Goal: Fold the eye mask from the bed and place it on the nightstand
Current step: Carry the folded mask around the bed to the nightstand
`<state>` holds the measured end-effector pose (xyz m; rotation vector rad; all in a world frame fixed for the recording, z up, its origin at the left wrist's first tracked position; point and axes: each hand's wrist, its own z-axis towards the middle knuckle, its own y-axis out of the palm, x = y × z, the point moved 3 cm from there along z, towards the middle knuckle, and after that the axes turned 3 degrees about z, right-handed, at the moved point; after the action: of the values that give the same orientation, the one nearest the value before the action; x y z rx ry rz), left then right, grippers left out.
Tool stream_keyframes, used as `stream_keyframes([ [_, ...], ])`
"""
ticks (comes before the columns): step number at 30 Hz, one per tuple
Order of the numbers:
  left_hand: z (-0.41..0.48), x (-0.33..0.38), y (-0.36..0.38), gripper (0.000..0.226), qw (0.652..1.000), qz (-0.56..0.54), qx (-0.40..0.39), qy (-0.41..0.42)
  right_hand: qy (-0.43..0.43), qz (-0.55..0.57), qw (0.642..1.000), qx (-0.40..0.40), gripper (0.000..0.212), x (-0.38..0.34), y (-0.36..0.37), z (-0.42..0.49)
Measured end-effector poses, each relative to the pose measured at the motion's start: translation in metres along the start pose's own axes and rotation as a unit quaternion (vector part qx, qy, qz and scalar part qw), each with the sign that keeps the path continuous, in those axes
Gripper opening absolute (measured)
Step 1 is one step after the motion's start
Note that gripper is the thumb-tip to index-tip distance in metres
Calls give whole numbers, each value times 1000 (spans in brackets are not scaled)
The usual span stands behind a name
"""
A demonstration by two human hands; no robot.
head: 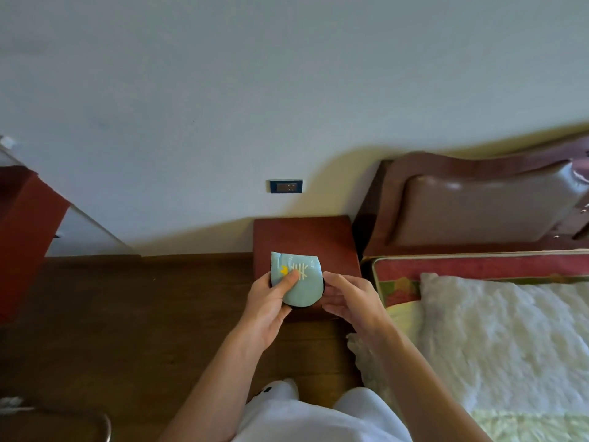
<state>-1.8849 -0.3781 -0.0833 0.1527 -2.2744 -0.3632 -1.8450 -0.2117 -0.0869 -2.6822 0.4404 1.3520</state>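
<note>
Beside the bed (497,330) we held the folded eye mask (299,282) over the nightstand (302,237), our left hand (271,301) pinching it between thumb and fingers, our right hand (347,298) loosely spread alongside.

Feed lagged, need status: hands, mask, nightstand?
Left hand grips folded eye mask, right hand open beside it. Mask above nightstand. Nothing in the way.
</note>
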Motion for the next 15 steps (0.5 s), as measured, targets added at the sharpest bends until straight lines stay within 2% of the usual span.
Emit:
stream_keyframes([
  [3, 24, 13, 11, 39, 1000, 11, -6, -14, 9, 11, 1000, 9, 37, -13, -4, 23],
  [8, 63, 29, 32, 20, 1000, 18, -5, -24, 19, 39, 999, 25, 27, -34, -19, 61],
  [15, 116, 51, 70, 33, 1000, -5, 13, -23, 17, 31, 999, -3, 33, -75, -42, 119],
])
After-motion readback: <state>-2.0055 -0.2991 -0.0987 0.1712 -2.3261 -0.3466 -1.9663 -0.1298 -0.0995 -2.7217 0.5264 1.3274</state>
